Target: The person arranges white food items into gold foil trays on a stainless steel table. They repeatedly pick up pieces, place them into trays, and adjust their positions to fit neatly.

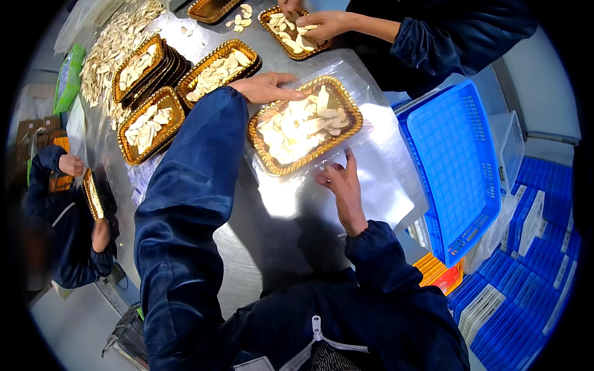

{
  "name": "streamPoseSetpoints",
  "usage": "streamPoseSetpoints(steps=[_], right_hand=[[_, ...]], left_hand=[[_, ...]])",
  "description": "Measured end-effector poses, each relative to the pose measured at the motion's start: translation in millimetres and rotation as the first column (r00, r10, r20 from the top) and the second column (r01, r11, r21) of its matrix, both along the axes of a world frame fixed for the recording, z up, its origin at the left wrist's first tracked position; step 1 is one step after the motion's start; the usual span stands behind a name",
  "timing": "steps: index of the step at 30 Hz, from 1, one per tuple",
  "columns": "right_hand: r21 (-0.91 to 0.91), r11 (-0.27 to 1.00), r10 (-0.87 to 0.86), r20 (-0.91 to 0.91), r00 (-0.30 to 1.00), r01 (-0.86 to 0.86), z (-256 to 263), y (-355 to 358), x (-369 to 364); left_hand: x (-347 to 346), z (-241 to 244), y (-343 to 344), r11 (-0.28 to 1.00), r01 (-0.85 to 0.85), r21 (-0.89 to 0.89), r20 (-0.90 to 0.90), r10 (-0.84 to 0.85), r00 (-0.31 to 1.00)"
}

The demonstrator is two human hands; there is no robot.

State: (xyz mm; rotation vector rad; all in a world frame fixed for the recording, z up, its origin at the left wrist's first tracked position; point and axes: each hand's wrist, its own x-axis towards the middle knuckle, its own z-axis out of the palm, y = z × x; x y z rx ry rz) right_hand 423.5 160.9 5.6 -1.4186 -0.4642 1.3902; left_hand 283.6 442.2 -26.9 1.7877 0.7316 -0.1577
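Observation:
A golden plastic tray (357,114) of pale dried slices (297,127), apparently mushroom or root, is in front of me. Clear plastic film (341,72) shows around and beneath it; whether the tray is inside a bag is hard to tell. My left hand (267,88) has the tray's far left rim, with one digit over the edge and the others outside it. Below the near right rim, my right hand (344,192) is palm up with fingers apart, close to the film. I see nothing held in it.
More filled golden trays (178,111) are stacked left on the metal table (241,259), before a heap of loose slices (106,60). A co-worker's hands (325,23) fill a tray (297,55) opposite. Another person (69,232) holds one at left. Blue crates (450,167) stand right.

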Motion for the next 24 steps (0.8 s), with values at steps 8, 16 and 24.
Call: streamPoseSetpoints(steps=[8,16,24], right_hand=[[-0.008,0.997,0.081,0.052,0.995,-0.081,5,-23,41],[-0.022,0.997,0.079,0.196,0.977,-0.076,7,-31,70],[0.067,0.918,0.319,0.461,0.828,-0.390,25,-53,44]], left_hand=[[-3,18,-3,0.997,0.037,0.063,-0.078,-0.032,0.996],[-6,35,-16,0.982,-0.039,0.186,-0.141,0.065,0.988],[-57,73,-97,0.587,-0.581,0.563,0.402,0.420,0.814]])
